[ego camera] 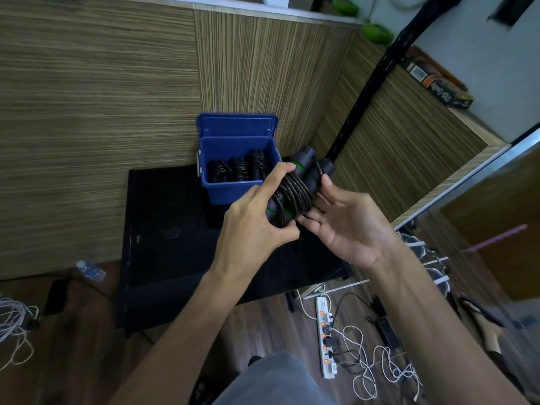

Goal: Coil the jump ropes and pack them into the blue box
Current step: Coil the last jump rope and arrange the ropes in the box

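Landmark: the open blue plastic box (233, 188) with its lid standing up behind it, on a low black table (163, 229); all places below are given from this box.

Task thing: a black jump rope bundle (292, 194), cord wound round two dark handles with green rings, held in the air just right of the box and level with its near right corner.

Already packed: three dark coiled ropes (238, 169) stand side by side inside the box; the near part of the box looks free.

Left hand (257, 226): fingers clenched round the lower end of the bundle, forefinger stretched along the top of the windings.

Right hand (347, 226): palm up and mostly released, fingertips only touching the right side of the bundle, thumb by the upper handle.

Step in hand: the coil appears finished and is about to go in.

Doing it well: the person would do best to keep the left grip tight so the windings do not slip, turn the bundle upright like the others, and lower it into the free gap.

In the way: the box's near right rim lies between bundle and gap, so the bundle must rise over it. A black slanting pole (377, 83) stands right of the box, close behind the handles.

Around: a white power strip (325, 340) and loose cables lie on the floor, well apart from the box.
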